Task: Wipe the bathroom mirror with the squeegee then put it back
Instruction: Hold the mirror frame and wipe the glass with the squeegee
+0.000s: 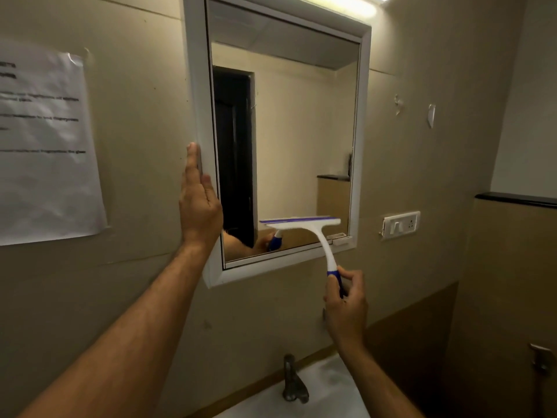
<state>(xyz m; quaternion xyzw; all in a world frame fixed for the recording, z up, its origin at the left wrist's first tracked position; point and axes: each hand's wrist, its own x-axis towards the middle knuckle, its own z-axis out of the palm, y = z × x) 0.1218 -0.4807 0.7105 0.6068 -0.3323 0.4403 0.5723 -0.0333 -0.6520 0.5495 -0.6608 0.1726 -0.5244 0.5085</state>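
Note:
A white-framed bathroom mirror [289, 140] hangs on the beige wall. My right hand [346, 306] grips the blue end of the handle of a white and blue squeegee [310, 229]. The squeegee's blade lies level across the lower right part of the glass, a little above the bottom frame. My left hand [199, 203] rests flat against the left edge of the mirror frame, fingers pointing up. The glass reflects a dark doorway, my right hand and the handle.
Below the mirror is a white basin [319, 390] with a metal tap [294, 381]. A printed paper sheet [45, 146] is stuck on the wall to the left. A switch plate [401, 226] sits right of the mirror, a light bar [346, 1] above it.

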